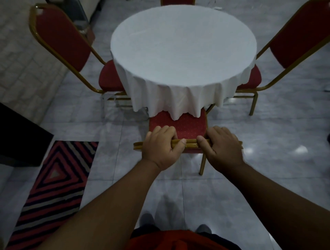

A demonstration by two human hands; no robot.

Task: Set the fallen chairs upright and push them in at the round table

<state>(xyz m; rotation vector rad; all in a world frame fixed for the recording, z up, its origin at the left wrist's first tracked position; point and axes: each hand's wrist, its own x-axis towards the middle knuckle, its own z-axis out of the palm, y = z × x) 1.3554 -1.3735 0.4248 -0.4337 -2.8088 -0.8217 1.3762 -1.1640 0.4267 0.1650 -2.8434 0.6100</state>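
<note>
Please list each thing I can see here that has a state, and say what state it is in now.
Near chair: upright, seat partly under the tablecloth.
Left hand: closed on the near chair's top rail.
Right hand: closed on the same rail.
Left chair: upright, seat tucked under the table.
Right chair: upright, seat tucked under.
Far chair: only its top shows.
Tablecloth: spread over the round table, hem hanging.
Striped rug: flat on the floor.

Bare forearms, no sleeves visible; red top point(178, 240); grey shoes point(202, 229); short fingernails.
</note>
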